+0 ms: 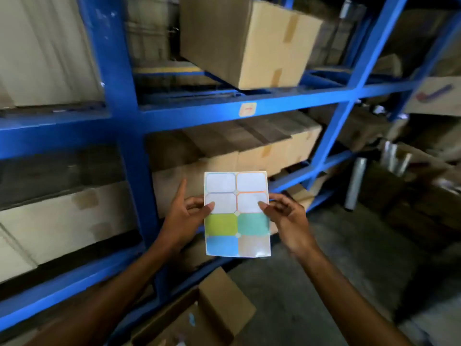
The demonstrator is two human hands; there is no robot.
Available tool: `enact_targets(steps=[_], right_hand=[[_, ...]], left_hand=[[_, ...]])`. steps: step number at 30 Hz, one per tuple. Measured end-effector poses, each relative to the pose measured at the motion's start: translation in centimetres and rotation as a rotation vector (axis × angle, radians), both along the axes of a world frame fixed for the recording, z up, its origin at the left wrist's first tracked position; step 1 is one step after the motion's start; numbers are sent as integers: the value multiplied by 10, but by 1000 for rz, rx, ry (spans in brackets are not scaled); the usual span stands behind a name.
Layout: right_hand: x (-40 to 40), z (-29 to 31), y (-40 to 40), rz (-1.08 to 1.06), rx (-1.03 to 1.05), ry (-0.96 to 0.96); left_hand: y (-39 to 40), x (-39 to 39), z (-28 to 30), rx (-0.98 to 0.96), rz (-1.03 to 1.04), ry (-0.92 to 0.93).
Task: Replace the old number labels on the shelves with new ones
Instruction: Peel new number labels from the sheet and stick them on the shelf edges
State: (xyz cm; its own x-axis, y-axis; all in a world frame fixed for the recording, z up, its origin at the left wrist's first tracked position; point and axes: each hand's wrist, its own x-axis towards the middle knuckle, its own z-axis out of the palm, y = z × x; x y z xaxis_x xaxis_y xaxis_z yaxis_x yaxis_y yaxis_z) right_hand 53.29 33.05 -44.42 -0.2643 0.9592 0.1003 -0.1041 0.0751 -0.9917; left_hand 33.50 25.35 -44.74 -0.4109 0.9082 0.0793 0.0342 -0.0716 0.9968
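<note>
Both hands hold the label sheet upright in front of the blue shelf: the left hand pinches its left edge with the forefinger pointing up, and the right hand pinches its right edge, thumb on the orange-bordered label. The old label sits on the beam above, well apart. To peel cleanly, I would steady the sheet with the left hand and lift one corner slowly, keeping the label flat.

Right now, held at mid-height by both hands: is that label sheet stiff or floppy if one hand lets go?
Probably floppy: the label sheet looks paper-thin, and its bottom right corner already curls. Likely very light, since the left hand and right hand pinch it with fingertips only. The glossy lower half may be slippery.
</note>
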Motion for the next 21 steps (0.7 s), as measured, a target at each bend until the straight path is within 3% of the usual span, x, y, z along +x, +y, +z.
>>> enact_targets(steps=[4,9,12,13,21], right_hand=[[73,-9,-39,-175,-38,-52],[197,-34,-115,-516,-77,-209],[244,-50,-155,-631,-146,-273],[286,-56,-196,-781,-158,-293],[379,-110,-347,-1192,-405,-553]], left_hand=[[-13,60,-18,-86,-172,-71],[-32,176,-38,-159,-533,-68],[-43,225,-49,-179,-654,-38],[-59,275,-55,-209,-801,-26],[-143,418,-103,-381,-1208,131]])
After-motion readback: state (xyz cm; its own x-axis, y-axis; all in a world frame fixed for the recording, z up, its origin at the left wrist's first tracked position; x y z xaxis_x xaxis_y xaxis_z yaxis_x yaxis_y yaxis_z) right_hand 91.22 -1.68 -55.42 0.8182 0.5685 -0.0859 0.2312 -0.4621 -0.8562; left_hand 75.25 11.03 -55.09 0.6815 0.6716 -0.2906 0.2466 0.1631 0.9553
